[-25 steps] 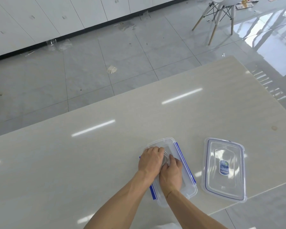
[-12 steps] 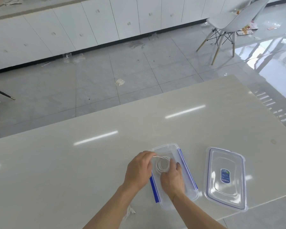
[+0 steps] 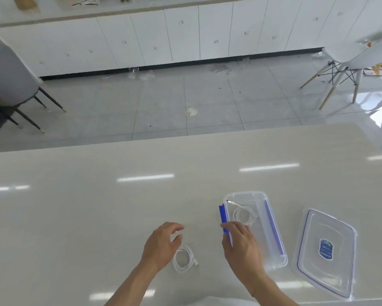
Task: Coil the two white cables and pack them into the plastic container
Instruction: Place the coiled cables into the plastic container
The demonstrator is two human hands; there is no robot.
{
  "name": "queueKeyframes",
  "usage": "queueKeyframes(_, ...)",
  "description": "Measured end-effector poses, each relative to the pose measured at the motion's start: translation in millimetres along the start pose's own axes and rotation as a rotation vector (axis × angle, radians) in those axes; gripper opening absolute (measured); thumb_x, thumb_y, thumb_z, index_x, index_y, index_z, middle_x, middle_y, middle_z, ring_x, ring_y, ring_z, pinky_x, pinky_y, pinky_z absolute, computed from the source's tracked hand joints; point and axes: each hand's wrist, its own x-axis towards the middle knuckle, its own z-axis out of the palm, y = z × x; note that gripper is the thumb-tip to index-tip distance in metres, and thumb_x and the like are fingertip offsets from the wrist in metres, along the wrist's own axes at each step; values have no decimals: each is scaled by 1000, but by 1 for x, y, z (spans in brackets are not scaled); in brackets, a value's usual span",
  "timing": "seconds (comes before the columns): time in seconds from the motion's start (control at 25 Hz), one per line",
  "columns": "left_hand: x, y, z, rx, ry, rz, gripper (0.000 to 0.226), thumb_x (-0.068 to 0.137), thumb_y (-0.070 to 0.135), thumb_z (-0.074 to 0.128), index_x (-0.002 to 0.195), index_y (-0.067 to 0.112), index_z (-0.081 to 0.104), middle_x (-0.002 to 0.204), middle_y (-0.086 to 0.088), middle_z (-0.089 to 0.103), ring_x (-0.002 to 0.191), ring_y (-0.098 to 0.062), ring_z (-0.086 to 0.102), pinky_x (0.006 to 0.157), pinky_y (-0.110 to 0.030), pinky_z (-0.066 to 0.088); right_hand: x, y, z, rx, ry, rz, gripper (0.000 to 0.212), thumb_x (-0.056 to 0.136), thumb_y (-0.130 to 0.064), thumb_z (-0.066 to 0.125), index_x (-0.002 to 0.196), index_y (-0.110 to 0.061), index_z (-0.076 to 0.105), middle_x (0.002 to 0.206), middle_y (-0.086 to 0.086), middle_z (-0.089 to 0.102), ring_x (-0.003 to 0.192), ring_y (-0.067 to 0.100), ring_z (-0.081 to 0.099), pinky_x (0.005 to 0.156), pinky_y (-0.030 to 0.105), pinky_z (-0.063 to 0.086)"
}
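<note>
One coiled white cable (image 3: 244, 215) is seen inside the clear rectangular plastic container (image 3: 271, 219); a second coiled white cable (image 3: 184, 258) lies just beside the left hand (image 3: 161, 244), whose fingers are loosely spread and empty. The right hand (image 3: 240, 244) is held relaxed over the container's rim. A blue label (image 3: 325, 249), unreadable, is carried by the clear lid (image 3: 327, 250).

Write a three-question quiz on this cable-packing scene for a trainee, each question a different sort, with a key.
1. True or false: both white cables already lie inside the container.
2. Multiple choice: where is the lid? A) clipped on the container; B) flat on the table, to the right of the container; C) in the left hand.
3. Fill in: the coiled cable on the table lies beside the ____ hand.

Key
1. False. One coiled cable is in the container; the other lies on the table.
2. B.
3. Left. The right hand is over the container's near left edge, and neither hand holds anything.
</note>
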Motion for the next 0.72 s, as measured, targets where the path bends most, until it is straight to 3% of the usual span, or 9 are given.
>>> queueKeyframes(0.08, -13, -18, -3, 10, -52, -53, 21, 92, 29, 63, 111, 36, 67, 113, 23, 64, 102, 2, 59, 87, -20, 48, -10, -8, 12, -19, -55, -126, 25, 88, -8, 67, 110, -16, 74, 105, -4, 74, 95, 22, 71, 73, 33, 56)
queueKeyframes(0.2, -30, -41, -4, 35, -108, -110, 19, 90, 32, 64, 108, 37, 67, 110, 21, 63, 102, -1, 59, 88, -26, 50, -20, -15, 37, -123, -298, -127, 34, 96, -31, 55, 129, -29, 61, 119, -11, 67, 108, 14, 66, 84, 28, 52)
queueKeyframes(0.32, -36, -49, -2, 75, -142, -115, 23, 88, 34, 64, 110, 39, 65, 110, 20, 60, 100, -3, 58, 86, -27, 51, -18, -15, 52, -214, -464, -55, 42, 97, -43, 50, 137, -31, 53, 129, -10, 62, 117, 14, 62, 91, 32, 53)
queueKeyframes(0.52, -25, -53, -1, 145, -135, -87, 37, 86, 42, 64, 122, 33, 61, 126, 12, 55, 115, -10, 56, 88, -28, 48, -11, -21, 72, -282, -465, -6, 43, 96, -52, 51, 131, -27, 56, 125, -4, 62, 115, 20, 61, 85, 34, 53)
queueKeyframes(0.72, -9, -51, 9, 160, -197, -68, 40, 83, 48, 63, 120, 33, 62, 120, 10, 59, 112, -10, 57, 83, -28, 47, -4, -25, 84, -268, -457, 47, 38, 93, -51, 56, 119, -24, 61, 117, -2, 62, 106, 22, 62, 73, 30, 46)
